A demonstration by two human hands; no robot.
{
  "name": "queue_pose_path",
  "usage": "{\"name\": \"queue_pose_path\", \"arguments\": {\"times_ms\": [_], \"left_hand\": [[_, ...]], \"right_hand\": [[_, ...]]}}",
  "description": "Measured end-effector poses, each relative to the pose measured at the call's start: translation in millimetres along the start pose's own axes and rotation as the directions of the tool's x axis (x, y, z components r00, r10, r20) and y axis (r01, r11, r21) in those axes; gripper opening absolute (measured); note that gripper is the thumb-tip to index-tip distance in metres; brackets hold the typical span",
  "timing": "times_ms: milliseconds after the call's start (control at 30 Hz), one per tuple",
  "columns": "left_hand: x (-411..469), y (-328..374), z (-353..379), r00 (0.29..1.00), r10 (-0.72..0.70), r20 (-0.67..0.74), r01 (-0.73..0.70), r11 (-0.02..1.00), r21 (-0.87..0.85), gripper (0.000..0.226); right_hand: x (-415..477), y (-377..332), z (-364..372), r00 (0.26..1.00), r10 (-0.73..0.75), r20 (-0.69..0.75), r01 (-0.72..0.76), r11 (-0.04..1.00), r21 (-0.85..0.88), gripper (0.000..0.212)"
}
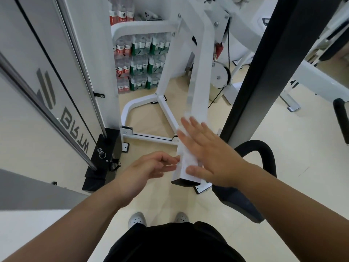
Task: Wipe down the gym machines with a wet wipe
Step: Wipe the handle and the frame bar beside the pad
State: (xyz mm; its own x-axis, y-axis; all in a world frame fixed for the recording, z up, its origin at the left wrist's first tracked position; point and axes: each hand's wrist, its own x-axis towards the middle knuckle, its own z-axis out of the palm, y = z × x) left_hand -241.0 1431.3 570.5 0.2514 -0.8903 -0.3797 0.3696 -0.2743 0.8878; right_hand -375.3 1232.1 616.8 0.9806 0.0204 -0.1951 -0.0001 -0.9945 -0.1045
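A white square beam (pixel 201 76) of a gym machine slopes down toward me and ends in a black cap. A white wet wipe (pixel 186 157) lies flat over the beam's lower end. My right hand (pixel 209 154) presses on the wipe with straight, spread fingers. My left hand (pixel 151 169) hovers just left of the beam's end with loosely curled fingers; its fingertips reach the wipe's edge, and whether they pinch it is unclear.
A tall white weight-stack cover (pixel 47 82) with chrome guide rods stands on the left. A black upright post (pixel 264 72) and a curved black handle (pixel 264 150) sit right of the beam. Shrink-wrapped water bottles (pixel 139 61) are stacked behind. My shoes (pixel 158 219) stand on beige floor.
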Motion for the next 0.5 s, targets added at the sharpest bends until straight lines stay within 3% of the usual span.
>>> {"name": "queue_pose_path", "arguments": {"times_ms": [200,400,500], "left_hand": [[2,3,-9,0.995,-0.046,0.093,0.046,0.999,0.005,0.05],[8,12,-9,0.997,-0.076,0.035,0.075,0.997,0.027,0.037],[8,12,-9,0.998,-0.061,0.033,0.06,0.998,0.038,0.037]], "right_hand": [[-31,-6,8,0.985,-0.114,0.132,0.123,0.991,-0.059,0.106],[31,44,-11,0.985,0.154,0.08,-0.158,0.986,0.046,0.113],[26,36,-5,0.991,0.115,0.072,-0.119,0.992,0.046,0.116]]}}
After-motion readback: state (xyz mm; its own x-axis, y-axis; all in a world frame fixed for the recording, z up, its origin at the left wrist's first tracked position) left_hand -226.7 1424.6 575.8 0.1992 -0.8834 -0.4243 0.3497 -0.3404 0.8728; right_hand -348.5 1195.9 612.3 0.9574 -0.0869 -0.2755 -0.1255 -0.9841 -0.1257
